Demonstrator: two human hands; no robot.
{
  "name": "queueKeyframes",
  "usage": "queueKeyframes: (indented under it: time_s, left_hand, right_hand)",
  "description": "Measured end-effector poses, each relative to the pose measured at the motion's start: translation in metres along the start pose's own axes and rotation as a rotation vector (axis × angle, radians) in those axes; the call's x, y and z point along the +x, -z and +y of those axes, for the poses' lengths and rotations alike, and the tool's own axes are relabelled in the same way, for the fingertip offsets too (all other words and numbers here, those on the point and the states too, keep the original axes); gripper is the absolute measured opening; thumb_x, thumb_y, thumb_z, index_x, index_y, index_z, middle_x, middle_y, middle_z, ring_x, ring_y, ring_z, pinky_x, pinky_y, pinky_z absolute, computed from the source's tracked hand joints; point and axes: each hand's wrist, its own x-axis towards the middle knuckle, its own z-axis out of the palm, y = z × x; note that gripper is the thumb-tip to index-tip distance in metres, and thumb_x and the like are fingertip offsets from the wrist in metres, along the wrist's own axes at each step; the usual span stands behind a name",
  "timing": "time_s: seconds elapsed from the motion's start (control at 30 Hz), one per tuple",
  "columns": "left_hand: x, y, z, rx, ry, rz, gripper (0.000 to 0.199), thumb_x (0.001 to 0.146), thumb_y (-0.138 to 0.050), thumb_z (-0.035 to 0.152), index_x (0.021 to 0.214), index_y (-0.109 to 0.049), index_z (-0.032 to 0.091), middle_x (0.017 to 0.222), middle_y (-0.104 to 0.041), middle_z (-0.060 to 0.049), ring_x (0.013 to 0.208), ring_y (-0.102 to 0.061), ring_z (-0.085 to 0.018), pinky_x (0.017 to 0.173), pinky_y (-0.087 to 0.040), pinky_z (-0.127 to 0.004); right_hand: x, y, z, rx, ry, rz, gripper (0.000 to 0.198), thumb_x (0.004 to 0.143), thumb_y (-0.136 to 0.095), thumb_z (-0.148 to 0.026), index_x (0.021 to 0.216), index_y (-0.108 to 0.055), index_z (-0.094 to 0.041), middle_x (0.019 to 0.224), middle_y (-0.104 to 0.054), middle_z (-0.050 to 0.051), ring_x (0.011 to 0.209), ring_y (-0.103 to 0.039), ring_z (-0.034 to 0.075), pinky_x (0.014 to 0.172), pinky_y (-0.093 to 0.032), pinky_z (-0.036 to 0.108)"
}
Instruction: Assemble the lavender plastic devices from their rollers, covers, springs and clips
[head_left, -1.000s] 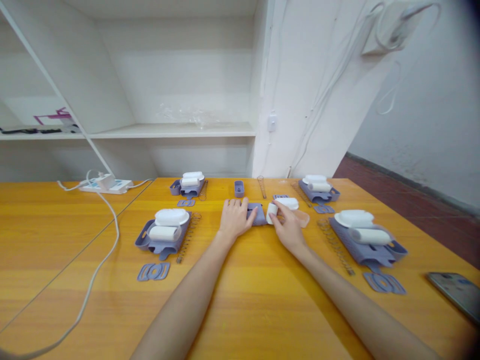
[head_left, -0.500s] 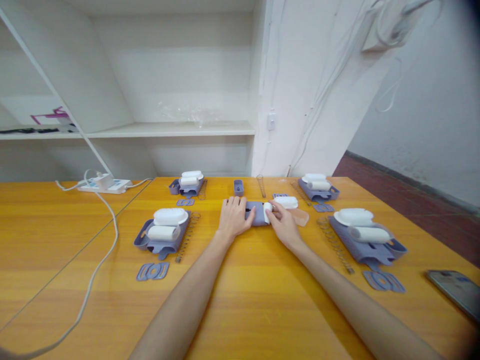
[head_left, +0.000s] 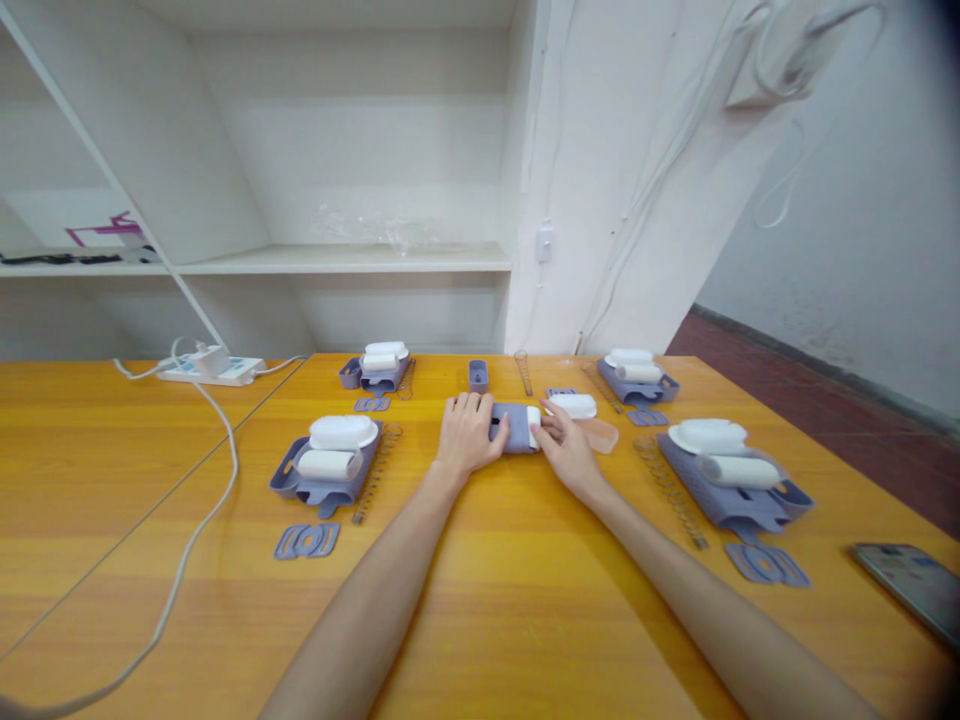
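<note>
On the surface (head_left: pixel 480 610), left hand (head_left: pixel 466 433) and right hand (head_left: pixel 568 445) meet at the purple casing (head_left: pixel 514 429), the left gripping it, seemingly for steadiness. The right is at the white roll (head_left: pixel 533 428) at its end, perhaps guiding; whether it pinches is unclear.

Bare forearms (head_left: pixel 390 570) outstretched and convergent, left hand (head_left: pixel 466 428) palm-down, right hand (head_left: pixel 568 445) loosely curled nearby.

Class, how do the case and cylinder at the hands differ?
The case is purple; the cylinder is white. The case shows a dark opening; the cylinder shows none. The left hand partly covers the case; the right hand is at the cylinder. Visible parts of both lie between the hands.
</note>
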Motion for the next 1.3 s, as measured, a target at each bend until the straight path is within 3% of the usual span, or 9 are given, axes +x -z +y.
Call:
queueKeyframes:
  time_s: [0.17, 0.4, 1.3]
  left_hand:
    - [0.0008, -0.0007, -0.0034, -0.006, 0.025, 0.016, 0.031, 0.087, -0.039, 0.04, 0.104, -0.052, 0.018, 0.094, -0.056, -0.01, 0.093, -0.048, -0.025, 0.082, -0.034, -0.039]
    - [-0.0013, 0.0009, -0.0032, -0.01, -0.013, 0.006, 0.03, 0.086, -0.041, 0.04, 0.102, -0.053, 0.018, 0.094, -0.055, -0.01, 0.093, -0.048, -0.026, 0.083, -0.034, -0.04]
    - [-0.0023, 0.0048, 0.0014, 0.023, 0.032, -0.02, 0.028, 0.086, -0.041, 0.042, 0.097, -0.052, 0.018, 0.094, -0.055, -0.011, 0.092, -0.048, -0.026, 0.08, -0.035, -0.039]
  right_hand:
    - [-0.0031, -0.0012, -0.0021, -0.054, 0.027, -0.073, 0.051, 0.077, -0.062, -0.035, 0.123, -0.046, -0.02, 0.101, -0.064, 0.009, 0.081, -0.064, 0.019, 0.074, -0.053, 0.036]
    - [-0.0049, -0.0011, 0.0009, -0.067, 0.052, -0.129, 0.069, 0.058, -0.078, -0.026, 0.113, -0.037, -0.023, 0.096, -0.062, 0.004, 0.084, -0.063, 0.02, 0.073, -0.052, 0.034]
    - [-0.0068, 0.003, 0.0003, -0.231, 0.167, -0.103, 0.068, 0.061, -0.077, -0.03, 0.117, -0.041, -0.022, 0.103, -0.062, 0.006, 0.093, -0.061, 0.022, 0.084, -0.05, 0.041]
